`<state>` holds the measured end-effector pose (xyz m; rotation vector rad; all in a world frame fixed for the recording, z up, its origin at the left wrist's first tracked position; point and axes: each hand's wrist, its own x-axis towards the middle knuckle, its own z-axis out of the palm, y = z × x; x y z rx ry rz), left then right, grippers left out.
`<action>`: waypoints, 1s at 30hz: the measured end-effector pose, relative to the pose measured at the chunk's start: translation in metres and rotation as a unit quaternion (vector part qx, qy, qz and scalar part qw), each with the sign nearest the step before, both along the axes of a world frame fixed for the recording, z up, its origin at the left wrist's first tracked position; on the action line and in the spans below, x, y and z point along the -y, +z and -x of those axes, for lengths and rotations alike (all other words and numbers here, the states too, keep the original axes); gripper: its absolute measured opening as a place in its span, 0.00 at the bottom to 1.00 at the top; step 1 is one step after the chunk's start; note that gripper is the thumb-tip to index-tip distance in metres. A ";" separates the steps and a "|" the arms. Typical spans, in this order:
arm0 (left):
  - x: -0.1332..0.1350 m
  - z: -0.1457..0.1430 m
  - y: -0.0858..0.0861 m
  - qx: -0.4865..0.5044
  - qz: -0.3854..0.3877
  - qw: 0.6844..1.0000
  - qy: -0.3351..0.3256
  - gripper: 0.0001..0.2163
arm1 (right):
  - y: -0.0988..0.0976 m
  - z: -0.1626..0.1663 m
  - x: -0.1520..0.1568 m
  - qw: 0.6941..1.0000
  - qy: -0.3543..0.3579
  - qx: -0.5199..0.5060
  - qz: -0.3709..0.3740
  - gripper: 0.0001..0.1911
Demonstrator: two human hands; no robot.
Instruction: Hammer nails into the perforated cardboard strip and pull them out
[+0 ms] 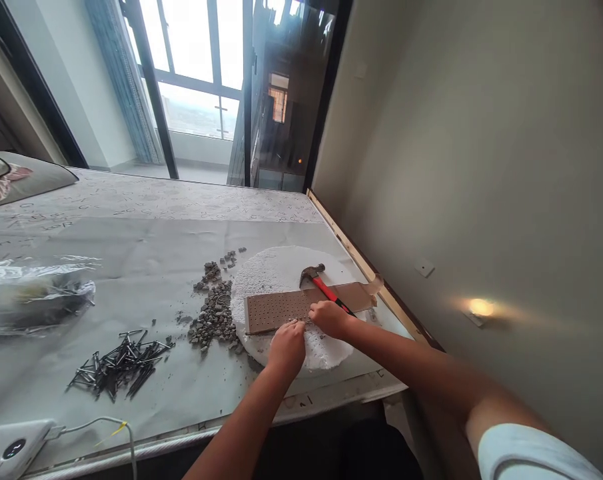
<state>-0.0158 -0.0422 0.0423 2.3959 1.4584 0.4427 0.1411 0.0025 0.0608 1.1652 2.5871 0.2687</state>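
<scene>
Loose nails [118, 365] to your left, your left hand [287, 347] and right hand [328, 319] curled at the perforated board's [276, 311] near edge, what either grip pinches I cannot tell, board resting on a white foam disc [268, 268], claw hammer [326, 289] lying across it.

Perforated brown board [276, 312] and claw hammer [326, 289] on a round white slab [266, 270].
Hammer: red-and-black handle, laid across the board. Left hand [288, 343] and right hand [331, 319]: at the board's near edge, fingers curled, grip unclear. Grey rubble [214, 317]: heaped along the slab's left. Dark nails [121, 365]: loose pile, farther left. White device [16, 448]: cable attached, near left corner.
</scene>
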 end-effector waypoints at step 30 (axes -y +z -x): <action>-0.013 0.013 0.009 0.545 0.361 0.749 0.109 0.13 | 0.036 0.013 0.017 0.921 -0.078 -0.381 0.036 0.12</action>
